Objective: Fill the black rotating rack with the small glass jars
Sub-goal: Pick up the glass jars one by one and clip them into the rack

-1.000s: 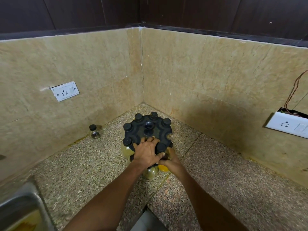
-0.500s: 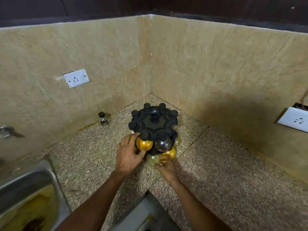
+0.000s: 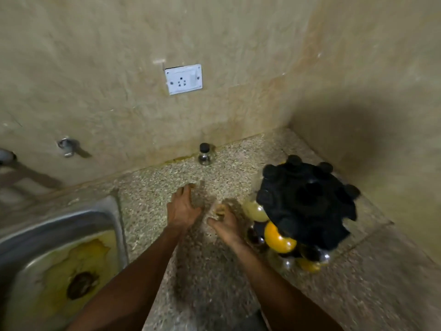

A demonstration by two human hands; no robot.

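Note:
The black rotating rack (image 3: 307,201) stands in the counter corner at the right, with several black-capped glass jars hanging in it, among them a bright yellow jar (image 3: 279,237) and a pale jar (image 3: 255,209) on its left side. One small clear jar with a black cap (image 3: 204,155) stands alone by the back wall. My left hand (image 3: 183,206) hovers over the counter left of the rack, fingers apart and empty. My right hand (image 3: 224,223) is beside it, just left of the rack. Its fingertips are blurred with a yellowish patch, so any hold is unclear.
A steel sink (image 3: 59,254) with yellow stains lies at the lower left. A white wall socket (image 3: 183,78) sits above the lone jar, and a tap fitting (image 3: 68,146) sticks out of the wall at the left. Walls close the corner behind and right of the rack.
The view has swung left, so the rack now sits at the right. Both hands have come off the rack and moved left over the bare counter.

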